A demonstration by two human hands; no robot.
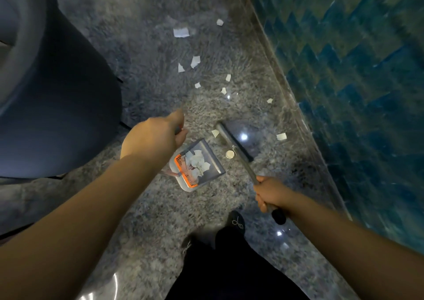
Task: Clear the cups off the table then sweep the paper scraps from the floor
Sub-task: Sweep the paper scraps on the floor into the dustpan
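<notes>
The person stands on a polished speckled stone floor (142, 208) and works with both hands. The left hand (153, 137) is curled round the upright handle of a grey dustpan (197, 164) with an orange comb edge; the pan rests on the floor and holds a heap of white paper scraps (198, 162). The right hand (270, 193) grips the broom handle (246, 166) near its black end cap. The broom head (234, 139) sits on the floor just beside the pan's mouth (one scrap and a small round white item lie next to it). Loose scraps (181, 32) lie scattered farther out, toward a blue patterned rug (355, 82). A dark rounded chair (57, 107) stands to the left.
</notes>
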